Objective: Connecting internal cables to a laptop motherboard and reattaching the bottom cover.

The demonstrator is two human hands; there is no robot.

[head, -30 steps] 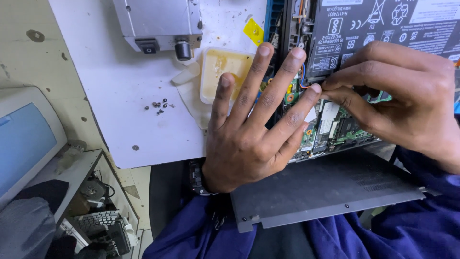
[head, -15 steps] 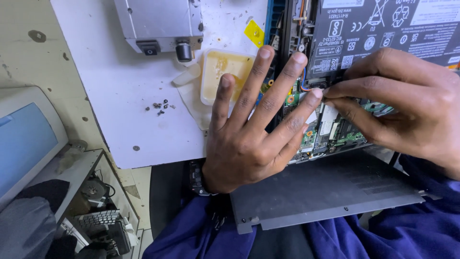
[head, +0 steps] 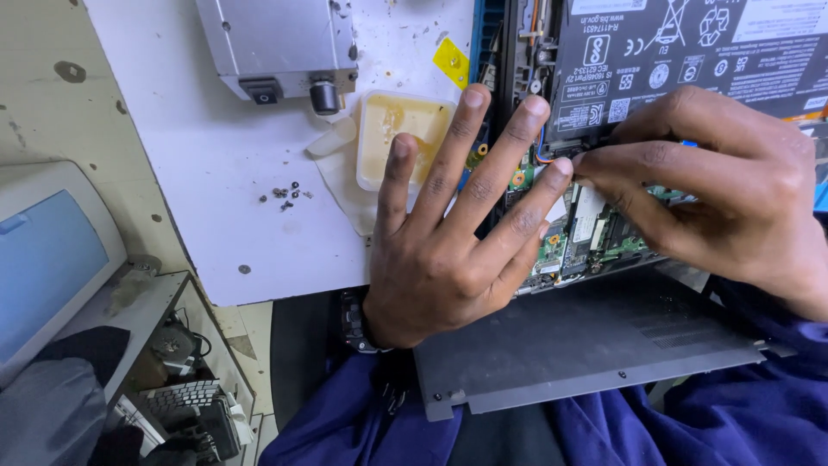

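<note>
An opened laptop (head: 604, 233) lies on the white table, its green circuit board and black battery (head: 690, 52) exposed. My left hand (head: 457, 233) rests flat on the laptop's left edge, fingers spread, holding nothing. My right hand (head: 716, 190) reaches in from the right, its fingertips pinched at a small connector just below the battery, beside my left hand's fingertips. What sits between the pinched fingers is hidden. The removed grey bottom cover (head: 586, 345) lies across my lap.
A small yellowish plastic tray (head: 405, 129) sits beside the laptop, with several loose screws (head: 285, 194) to its left. A grey metal box with a knob (head: 276, 43) stands at the back. A monitor (head: 43, 259) and a keyboard (head: 181, 406) are at lower left.
My right hand's fingers have shifted slightly left and tightened at the connector under the battery. My left hand has stayed flat in place.
</note>
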